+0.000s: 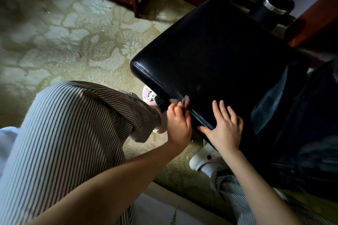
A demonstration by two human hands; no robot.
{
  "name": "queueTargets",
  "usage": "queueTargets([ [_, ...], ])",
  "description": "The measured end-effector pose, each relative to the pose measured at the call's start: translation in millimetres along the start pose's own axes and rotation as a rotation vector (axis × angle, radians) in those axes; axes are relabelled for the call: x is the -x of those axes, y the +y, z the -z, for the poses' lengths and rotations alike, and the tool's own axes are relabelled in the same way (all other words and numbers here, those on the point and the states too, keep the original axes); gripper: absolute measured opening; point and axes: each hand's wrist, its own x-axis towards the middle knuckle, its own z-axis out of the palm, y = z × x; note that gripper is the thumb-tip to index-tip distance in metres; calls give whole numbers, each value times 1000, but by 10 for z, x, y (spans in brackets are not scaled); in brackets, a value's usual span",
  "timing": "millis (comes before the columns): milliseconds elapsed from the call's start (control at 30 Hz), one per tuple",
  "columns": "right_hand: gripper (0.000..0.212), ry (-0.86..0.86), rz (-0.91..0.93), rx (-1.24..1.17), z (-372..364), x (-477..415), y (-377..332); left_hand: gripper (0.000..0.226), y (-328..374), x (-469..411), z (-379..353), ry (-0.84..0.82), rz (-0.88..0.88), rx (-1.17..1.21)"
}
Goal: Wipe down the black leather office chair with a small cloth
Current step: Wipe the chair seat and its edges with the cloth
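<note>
A striped trouser leg fills the lower left, over patterned carpet. The left hand curls round a small pink cloth and holds it against the chair's near edge, with most of the cloth hidden in the fingers. Just beside it, the right hand lies flat on the seat, fingers straight and spread, holding nothing. The black chair stands centre-right, its right part lost in shadow. At the far right is a dark bin with a metal rim — its inside is too dark to read.

No text, label, brand, number or sign can be read anywhere, neither on the black leather chair nor around it.
</note>
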Motion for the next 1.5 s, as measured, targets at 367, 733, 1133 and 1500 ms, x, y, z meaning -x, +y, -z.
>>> queueTargets([
  [367, 93, -116, 64, -6, 80, 34, 62, 25, 369, -467, 458, 71, -96, 31],
  [733, 108, -14, 89, 10, -38, 278, 356, 51, 22, -1331, 512, 36, -47, -410],
  [1133, 104, 155, 132, -9, -159, 202, 382, 39, 124, -786, 323, -64, -334, -312],
  [1500, 101, 142, 124, -50, -165, 200, 416, 29, 153, -725, 114, -297, -832, -524],
])
